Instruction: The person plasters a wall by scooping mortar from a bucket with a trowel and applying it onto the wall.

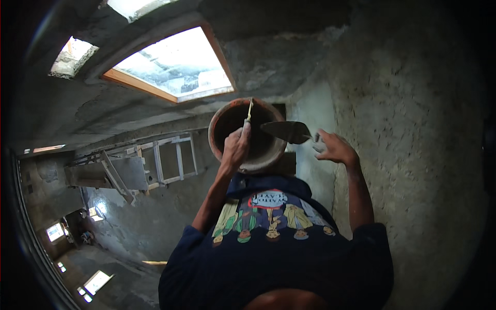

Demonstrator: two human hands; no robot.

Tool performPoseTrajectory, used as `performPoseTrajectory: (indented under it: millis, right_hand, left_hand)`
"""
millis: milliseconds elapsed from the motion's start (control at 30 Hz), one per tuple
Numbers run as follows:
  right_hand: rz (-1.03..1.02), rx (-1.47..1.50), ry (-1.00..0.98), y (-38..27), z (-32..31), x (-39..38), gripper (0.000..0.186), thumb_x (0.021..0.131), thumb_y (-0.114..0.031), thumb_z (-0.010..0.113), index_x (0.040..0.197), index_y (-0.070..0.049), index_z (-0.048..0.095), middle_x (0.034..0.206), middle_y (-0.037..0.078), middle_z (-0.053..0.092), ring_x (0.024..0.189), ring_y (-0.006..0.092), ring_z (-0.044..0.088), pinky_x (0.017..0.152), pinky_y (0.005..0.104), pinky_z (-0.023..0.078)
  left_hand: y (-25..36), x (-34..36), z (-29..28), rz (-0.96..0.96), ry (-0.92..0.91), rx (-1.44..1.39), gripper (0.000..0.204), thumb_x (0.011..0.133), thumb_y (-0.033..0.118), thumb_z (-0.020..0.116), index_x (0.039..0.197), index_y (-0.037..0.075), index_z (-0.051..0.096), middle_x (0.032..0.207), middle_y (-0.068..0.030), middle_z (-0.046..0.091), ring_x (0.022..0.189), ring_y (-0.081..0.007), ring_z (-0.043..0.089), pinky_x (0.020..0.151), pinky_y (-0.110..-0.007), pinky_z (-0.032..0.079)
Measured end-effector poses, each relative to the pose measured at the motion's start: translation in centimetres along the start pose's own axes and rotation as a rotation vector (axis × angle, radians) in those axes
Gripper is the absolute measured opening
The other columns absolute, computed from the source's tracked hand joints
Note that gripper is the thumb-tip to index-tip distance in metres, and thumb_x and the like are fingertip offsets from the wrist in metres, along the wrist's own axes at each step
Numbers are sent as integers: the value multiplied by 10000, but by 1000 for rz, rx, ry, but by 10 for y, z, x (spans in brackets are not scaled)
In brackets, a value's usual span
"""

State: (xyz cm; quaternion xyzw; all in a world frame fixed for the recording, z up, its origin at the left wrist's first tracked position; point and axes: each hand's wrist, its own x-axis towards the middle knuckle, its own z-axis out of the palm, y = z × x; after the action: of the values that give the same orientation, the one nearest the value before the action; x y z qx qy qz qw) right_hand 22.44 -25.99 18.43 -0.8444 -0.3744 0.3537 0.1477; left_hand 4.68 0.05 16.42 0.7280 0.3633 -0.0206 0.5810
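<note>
A round bucket [257, 166] with a worn reddish rim and a dark inside is just in front of my body. My left hand [237, 147] is closed over its opening, gripping a thin pale bucket handle [250, 109] that runs to the far rim. To the right, my right hand [335, 148] has its fingers wrapped round a trowel [289, 132]. The trowel's dark pointed blade reaches left over the bucket's right rim. How much the bucket contains is too dark to tell.
A rough plastered wall [403, 129] rises close on my right. Ahead is a window opening with a wooden frame [139, 84]. Down to the left are a wooden ladder-like frame [178, 157] with boards and a grey concrete floor [150, 219] far below.
</note>
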Motion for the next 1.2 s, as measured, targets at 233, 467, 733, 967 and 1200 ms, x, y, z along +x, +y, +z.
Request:
performPoseTrajectory:
  millis: [233,467,733,967,1200]
  right_hand:
    - [-105,-333,174,-25,103,39,306,735,-252,633,997,-113,558,885,159,623,833,342,629,695,451,490]
    - [-95,-216,-8,-43,133,65,299,825,-296,545,931,-17,551,868,214,604,813,395,608,736,468,469]
    - [-256,-46,-271,-36,159,113,457,671,-264,721,931,45,509,788,258,614,834,418,610,714,468,492]
    - [-128,-397,-197,-79,120,91,281,708,-293,721,802,-31,690,864,164,668,837,314,656,678,404,524]
    - [-285,-288,-128,-54,174,104,299,723,-299,698,716,-4,652,704,205,632,740,349,648,634,440,516]
  left_hand:
    - [-30,-14,-8,1,-58,-124,533,932,496,416,616,68,448,520,43,355,465,-61,326,421,-273,270]
    - [-63,-9,-28,-27,-1,-74,593,925,512,424,561,44,438,496,20,356,479,-79,337,444,-290,296]
    - [-75,-2,-32,76,100,-56,595,930,487,432,555,25,446,494,5,357,480,-91,329,448,-303,285]
    - [-87,-4,-25,126,138,-51,610,937,475,418,562,-5,434,489,-26,338,486,-121,326,459,-340,280]
    - [-79,-9,-21,120,186,-98,594,932,479,431,556,20,441,478,-13,369,441,-110,350,420,-323,310]
